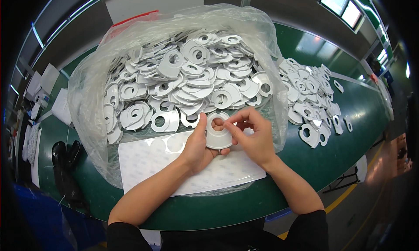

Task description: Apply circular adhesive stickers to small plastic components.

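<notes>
A white plastic part [218, 141], flat with a round hole near its top, is held up in front of me. My left hand [197, 147] grips its left side, thumb along the edge and fingers behind. At the hole's right rim, my right hand [252, 135] has thumb and forefinger pinched together; whether something tiny sits between them cannot be seen. Below both hands lies a white sheet [148, 168] with rows of faint round shapes. Beyond them, a large heap of similar white parts [192, 76] rests in an opened clear plastic bag [85, 102].
A second, smaller pile of white parts [307, 89] spreads on the green table [345, 115] at the right. Toward the left edge lies a black object [67, 176], perhaps a glove or strap. White papers [62, 106] and small items stand at the far left.
</notes>
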Demonstrator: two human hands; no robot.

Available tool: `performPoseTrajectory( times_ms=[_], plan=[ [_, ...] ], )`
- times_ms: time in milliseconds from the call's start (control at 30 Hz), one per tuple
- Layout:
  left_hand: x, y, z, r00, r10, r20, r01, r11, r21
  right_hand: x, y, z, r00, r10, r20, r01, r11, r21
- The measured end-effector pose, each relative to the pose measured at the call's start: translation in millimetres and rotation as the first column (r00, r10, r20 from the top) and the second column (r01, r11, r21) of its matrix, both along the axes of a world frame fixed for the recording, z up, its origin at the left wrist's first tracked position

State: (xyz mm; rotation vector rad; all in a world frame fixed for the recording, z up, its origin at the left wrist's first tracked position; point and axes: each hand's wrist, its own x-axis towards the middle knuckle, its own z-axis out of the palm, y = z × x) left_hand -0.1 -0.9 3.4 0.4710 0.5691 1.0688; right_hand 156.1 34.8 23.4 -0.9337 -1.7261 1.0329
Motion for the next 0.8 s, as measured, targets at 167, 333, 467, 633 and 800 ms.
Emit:
performPoseTrajectory(
  times_ms=[167, 333, 467, 633, 800],
  plan=[
    [-1.7, 0.1, -7.6, 0.999, 0.019, 0.032, -0.019, 1.000, -0.018, 4.7, 4.8, -1.3, 0.961, -0.131, 0.242, -0.050, 0.782, 0.622],
    [-2.0, -1.7, -6.6, 0.999, 0.038, 0.033, -0.037, 0.999, -0.018, -0.1, -2.5, 7.6, 0.898, -0.315, 0.309, -0.082, 0.568, 0.819],
    [-1.8, -1.9, -6.1, 0.995, 0.066, 0.069, -0.066, 0.998, 0.007, -2.7, -10.5, 8.4, 0.848, -0.409, 0.337, -0.076, 0.536, 0.841],
    [-1.5, -1.6, -5.4, 0.995, 0.085, 0.044, -0.085, 0.996, 0.001, -7.7, -15.5, 14.6, 0.767, -0.541, 0.345, -0.002, 0.536, 0.844],
    [-2.4, -1.1, -8.8, 0.999, 0.047, 0.027, -0.048, 0.997, 0.061, -4.9, -8.2, 7.9, 0.942, -0.260, 0.211, 0.124, 0.856, 0.502]
  ],
)
